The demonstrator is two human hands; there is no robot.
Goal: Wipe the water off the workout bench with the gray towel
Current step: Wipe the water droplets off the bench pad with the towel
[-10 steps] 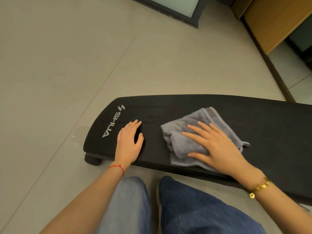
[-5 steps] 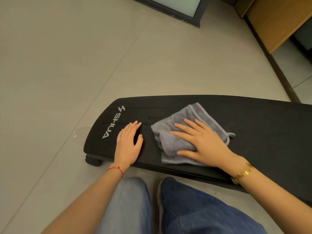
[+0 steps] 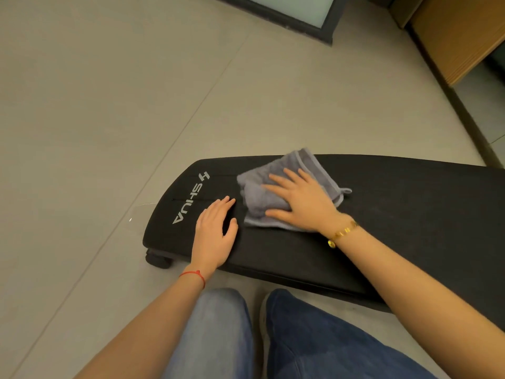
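While your right hand (image 3: pixel 303 203) presses flat on the gray towel (image 3: pixel 276 187), its fingers (image 3: pixel 278 177) lie spread and released — grasping nothing, just pinning the bunched cloth to the desk (image 3: pixel 396 214). The towel sits near the desk's rounded end, just beside the white logo (image 3: pixel 191 199). Your left hand (image 3: pixel 216 232) rests flat on the black pad, fingers loose — close to the towel's edge.

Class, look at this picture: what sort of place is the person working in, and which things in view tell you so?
Probably a room indoors, perhaps at home. A black workout bench stands on a pale tiled floor, with a wooden cabinet and a dark-framed glass panel at the far side.
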